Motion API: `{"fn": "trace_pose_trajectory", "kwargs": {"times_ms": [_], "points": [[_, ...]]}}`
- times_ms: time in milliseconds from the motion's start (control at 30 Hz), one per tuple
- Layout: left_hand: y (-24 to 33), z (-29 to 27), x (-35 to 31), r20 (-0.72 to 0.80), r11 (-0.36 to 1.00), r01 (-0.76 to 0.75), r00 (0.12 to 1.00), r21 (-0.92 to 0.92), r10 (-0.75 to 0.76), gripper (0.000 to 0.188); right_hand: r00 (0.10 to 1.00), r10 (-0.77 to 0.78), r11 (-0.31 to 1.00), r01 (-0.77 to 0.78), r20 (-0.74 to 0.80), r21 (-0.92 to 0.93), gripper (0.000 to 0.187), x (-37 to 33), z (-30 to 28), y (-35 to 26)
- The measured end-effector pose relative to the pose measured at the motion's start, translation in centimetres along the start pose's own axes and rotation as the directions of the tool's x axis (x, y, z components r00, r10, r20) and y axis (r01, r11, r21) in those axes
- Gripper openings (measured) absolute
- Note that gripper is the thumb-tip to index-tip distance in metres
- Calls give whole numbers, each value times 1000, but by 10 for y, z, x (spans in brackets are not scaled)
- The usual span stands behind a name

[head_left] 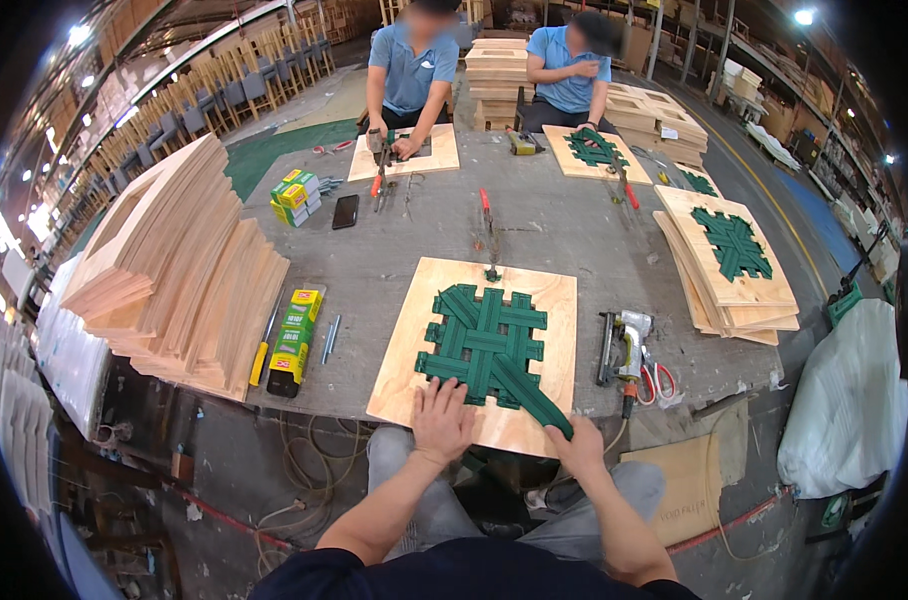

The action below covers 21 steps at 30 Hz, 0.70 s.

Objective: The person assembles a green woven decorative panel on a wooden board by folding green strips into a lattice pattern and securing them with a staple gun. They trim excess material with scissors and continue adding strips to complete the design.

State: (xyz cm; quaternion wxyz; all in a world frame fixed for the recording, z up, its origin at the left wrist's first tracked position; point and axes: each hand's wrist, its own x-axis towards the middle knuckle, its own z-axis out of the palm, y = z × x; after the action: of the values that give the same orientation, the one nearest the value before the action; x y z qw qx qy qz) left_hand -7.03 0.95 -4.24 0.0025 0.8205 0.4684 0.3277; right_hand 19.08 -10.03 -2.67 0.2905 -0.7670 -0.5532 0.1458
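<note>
At the near edge of the grey surface (374, 270), the left hand (442, 418) is resting, grip open, on a square pale plywood panel (400, 372), while the right hand (578, 447) is pinching the end of a dark-green webbing strap (530, 392); keeping it flat and evenly taut is probably serving best. Leftward, a long yellow-and-green cardboard box (298, 335) is showing printed lettering.

Furniture workshop (chairs (236, 95), panel stacks (179, 280))

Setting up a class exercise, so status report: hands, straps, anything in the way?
Left hand on board, touching green straps. Right hand gripping one loose strap end. Straps woven together. Air tool, scissors right of board, not on it.
</note>
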Motion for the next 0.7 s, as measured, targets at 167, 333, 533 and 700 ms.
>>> {"fn": "trace_pose_trajectory", "kwargs": {"times_ms": [167,333,533,700], "points": [[-55,-23,11,83,997,-40,996,-61,45,49,990,12,970,-45,138,238,41,-14,25,-34],[-63,-40,26,84,996,-82,993,-48,86,33,945,83,884,-216,315,415,41,-23,35,-44],[28,-40,-40,505,718,509,826,-476,-250,28,791,204,584,-571,577,577,43,-82,13,-37],[94,-46,-58,952,-82,953,298,-292,74,50,809,154,427,-573,568,700,40,-133,2,-37]]}}
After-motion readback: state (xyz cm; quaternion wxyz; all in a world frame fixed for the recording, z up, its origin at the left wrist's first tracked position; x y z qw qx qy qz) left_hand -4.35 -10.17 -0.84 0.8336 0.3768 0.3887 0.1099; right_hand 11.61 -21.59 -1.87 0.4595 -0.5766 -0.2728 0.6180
